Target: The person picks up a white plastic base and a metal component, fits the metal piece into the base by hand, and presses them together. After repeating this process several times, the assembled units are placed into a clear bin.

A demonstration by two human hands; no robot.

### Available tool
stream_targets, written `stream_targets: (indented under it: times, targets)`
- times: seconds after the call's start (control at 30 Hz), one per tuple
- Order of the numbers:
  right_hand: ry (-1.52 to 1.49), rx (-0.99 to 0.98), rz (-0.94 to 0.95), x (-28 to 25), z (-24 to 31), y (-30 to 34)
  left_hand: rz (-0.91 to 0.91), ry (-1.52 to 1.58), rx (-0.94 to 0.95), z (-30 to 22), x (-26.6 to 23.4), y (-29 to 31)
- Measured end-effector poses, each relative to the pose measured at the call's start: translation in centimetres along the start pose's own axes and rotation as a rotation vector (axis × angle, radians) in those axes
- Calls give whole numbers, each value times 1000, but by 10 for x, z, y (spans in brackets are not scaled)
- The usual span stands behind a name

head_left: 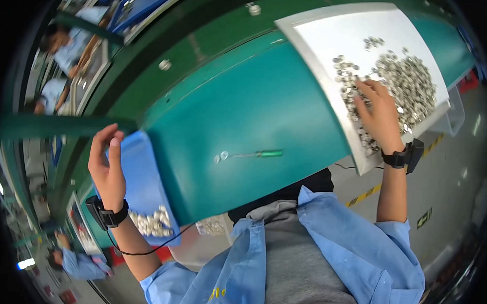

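Observation:
My right hand (pixel 383 116) rests over small round silvery metal pieces (pixel 412 83) on a white, light-framed tray (pixel 325 39) at the right. Its thumb and fingers are apart; I see nothing gripped, though the fingertips meet the pieces. Over the far left part of a blue tray (pixel 145 167) hovers my left hand (pixel 108 166), fingers loosely bent, thumb apart, nothing in it. Whitish small parts (pixel 154 223) lie heaped at the blue tray's near end. Between the trays, a thin-shafted tool with a green handle (pixel 269 153), like a screwdriver, lies beside small clear rings (pixel 222 156).
The trays lie on a green work table (pixel 244 120). A green metal beam (pixel 67 125) runs at the left. Clear plastic bins stand below the table's edge, one (pixel 456 114) at the right. Several people in blue work at the far left. A black cable (pixel 143 252) hangs from my left wristband.

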State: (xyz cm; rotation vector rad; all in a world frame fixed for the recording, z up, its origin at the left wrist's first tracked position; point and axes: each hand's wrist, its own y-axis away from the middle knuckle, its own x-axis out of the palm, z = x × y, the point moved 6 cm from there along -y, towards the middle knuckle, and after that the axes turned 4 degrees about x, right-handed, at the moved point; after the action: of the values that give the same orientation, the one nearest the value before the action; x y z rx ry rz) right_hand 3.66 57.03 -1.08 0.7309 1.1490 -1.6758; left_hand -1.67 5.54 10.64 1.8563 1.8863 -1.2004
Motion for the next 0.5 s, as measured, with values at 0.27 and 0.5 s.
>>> stream_targets:
  times: [0.27, 0.5]
  targets:
    - [-163, 51, 96, 12, -34, -6, -129, -492, -499, 98, -130, 205]
    - [-110, 106, 248, 21, -32, -11, -90, -821, -378, 131, -121, 261]
